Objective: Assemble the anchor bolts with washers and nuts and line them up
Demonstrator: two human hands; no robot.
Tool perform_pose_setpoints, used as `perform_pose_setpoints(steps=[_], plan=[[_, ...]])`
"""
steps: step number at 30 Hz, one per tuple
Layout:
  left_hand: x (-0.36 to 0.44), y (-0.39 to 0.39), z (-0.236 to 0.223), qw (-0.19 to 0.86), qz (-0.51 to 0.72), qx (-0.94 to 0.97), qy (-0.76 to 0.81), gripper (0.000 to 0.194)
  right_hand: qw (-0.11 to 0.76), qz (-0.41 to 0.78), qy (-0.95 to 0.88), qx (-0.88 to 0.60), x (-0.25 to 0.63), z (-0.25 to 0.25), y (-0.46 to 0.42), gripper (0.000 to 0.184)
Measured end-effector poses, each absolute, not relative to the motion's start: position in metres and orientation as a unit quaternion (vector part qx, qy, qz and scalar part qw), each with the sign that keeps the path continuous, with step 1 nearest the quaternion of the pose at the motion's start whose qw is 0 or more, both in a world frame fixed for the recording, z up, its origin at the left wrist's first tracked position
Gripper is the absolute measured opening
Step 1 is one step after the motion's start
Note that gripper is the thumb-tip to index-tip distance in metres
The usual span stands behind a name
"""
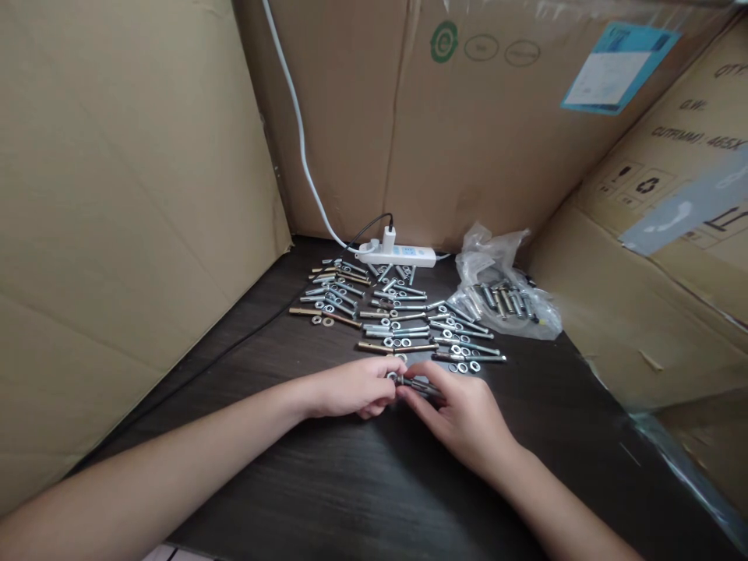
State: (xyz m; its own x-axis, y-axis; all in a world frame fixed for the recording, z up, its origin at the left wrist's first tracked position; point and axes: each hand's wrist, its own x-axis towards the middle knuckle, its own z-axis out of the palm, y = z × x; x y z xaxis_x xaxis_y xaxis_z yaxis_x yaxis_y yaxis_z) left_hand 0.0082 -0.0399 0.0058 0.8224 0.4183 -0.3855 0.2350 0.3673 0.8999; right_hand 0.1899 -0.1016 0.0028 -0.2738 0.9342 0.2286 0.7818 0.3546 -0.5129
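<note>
My right hand (pixel 461 405) is closed round a dark metal expansion bolt (pixel 421 386), which lies almost level and points left. At the bolt's left end, my left hand (pixel 363 387) is closed, its fingertips pinching a nut (pixel 392 376). The fingers partly cover both, so I cannot tell whether the nut is on the thread. Just beyond my hands, bolts and sleeves lie in rough rows with nuts and washers beside them, among them a brass-coloured bolt (pixel 398 348) and a silver bolt (pixel 461 344). Several loose washers (pixel 463 367) lie nearest my right hand.
A clear plastic bag (pixel 508 300) with more bolts lies at the back right. Behind the rows is a white power strip (pixel 397 255) with a white cable (pixel 301 132) and a black cord (pixel 234 347). Cardboard boxes (pixel 344 101) wall in the dark tabletop (pixel 304 491).
</note>
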Motion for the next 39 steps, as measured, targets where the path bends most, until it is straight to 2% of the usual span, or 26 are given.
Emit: perform_pose_setpoints(steps=[13,18,28,39], plan=[[0.0069,-0.0397,0.0098,0.8,0.064,0.528,0.277,0.007,0.274,0.149,-0.77,-0.556,0.1914,0.0005,-0.1007,0.018],[0.0076,-0.0413,0.0085,0.78,0.066,0.554,0.282,0.027,0.275,0.16,-0.77,-0.553,0.1912,0.0003,-0.1022,0.016],[0.0078,-0.0397,0.0077,0.787,0.079,0.537,0.295,0.034,0.27,0.179,-0.771,-0.549,0.1898,0.0029,-0.1023,0.016],[0.008,-0.0405,0.0051,0.759,0.067,0.583,0.282,0.03,0.243,0.225,-0.786,-0.522,0.187,0.0077,-0.1033,0.018]])
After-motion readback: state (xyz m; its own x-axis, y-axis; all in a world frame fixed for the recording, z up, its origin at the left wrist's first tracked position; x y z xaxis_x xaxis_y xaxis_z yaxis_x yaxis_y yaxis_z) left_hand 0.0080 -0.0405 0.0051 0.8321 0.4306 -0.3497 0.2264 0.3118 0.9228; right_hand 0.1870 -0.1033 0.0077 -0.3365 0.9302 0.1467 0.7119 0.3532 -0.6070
